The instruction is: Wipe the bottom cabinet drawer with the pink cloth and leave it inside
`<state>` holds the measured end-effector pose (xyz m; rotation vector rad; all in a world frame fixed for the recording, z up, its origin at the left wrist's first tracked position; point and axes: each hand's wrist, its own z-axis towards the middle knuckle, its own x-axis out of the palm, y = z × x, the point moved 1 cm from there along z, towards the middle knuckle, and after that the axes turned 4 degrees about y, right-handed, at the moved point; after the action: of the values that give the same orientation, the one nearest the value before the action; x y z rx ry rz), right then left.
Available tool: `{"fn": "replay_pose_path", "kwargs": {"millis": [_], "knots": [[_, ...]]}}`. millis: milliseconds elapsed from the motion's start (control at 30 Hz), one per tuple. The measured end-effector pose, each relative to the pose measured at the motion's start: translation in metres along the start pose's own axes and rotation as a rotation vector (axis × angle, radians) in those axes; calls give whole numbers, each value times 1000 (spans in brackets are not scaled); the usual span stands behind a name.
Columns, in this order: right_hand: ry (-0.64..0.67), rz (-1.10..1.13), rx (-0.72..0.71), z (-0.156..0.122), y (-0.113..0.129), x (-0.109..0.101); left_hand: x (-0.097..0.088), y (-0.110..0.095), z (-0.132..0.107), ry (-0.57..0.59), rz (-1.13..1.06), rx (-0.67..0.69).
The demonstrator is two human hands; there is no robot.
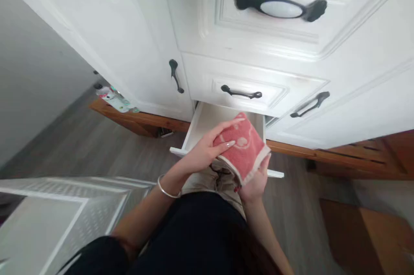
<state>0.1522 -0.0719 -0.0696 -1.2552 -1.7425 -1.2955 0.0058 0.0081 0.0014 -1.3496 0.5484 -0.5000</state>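
A folded pink towel point(247, 154) with a pale pattern and a white border is held over an open white drawer point(203, 121). My left hand point(210, 145) grips its left side, thumb and fingers laid along the top face. From below and the right, my right hand point(257, 180) supports the lower right corner, its fingers partly hidden under the cloth. The visible part of the drawer's inside is bare white; the towel and my hands cover the rest.
White cabinet doors and drawers with dark handles point(242, 93) rise in front. A plastic bottle point(116, 100) stands at the left on a wooden ledge point(155, 121). A white perforated basket or rack point(87, 210) is at lower left, and a brown box-like thing point(362, 232) at lower right.
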Motion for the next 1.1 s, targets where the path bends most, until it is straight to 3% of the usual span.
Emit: {"fn": "replay_pose_path", "kwargs": {"millis": [167, 333, 533, 733, 833, 967, 1100], "knots": [[-19, -11, -1, -8, -23, 2, -12, 21, -24, -83, 189, -151], [-78, -5, -9, -8, -32, 0, -17, 26, -36, -93, 308, -118], [-164, -92, 126, -8, -34, 1, -19, 25, -44, -89, 403, -78], [-211, -214, 80, -6, -36, 6, -35, 34, -48, -86, 446, -122], [-222, -314, 39, 2, -22, 6, -53, 46, -65, -247, 398, -178], [-240, -479, -21, 25, 17, 4, -81, 76, -111, -500, 342, -150], [-184, -684, -45, 61, 56, 0, -111, 141, -177, -933, 276, -227]]}}
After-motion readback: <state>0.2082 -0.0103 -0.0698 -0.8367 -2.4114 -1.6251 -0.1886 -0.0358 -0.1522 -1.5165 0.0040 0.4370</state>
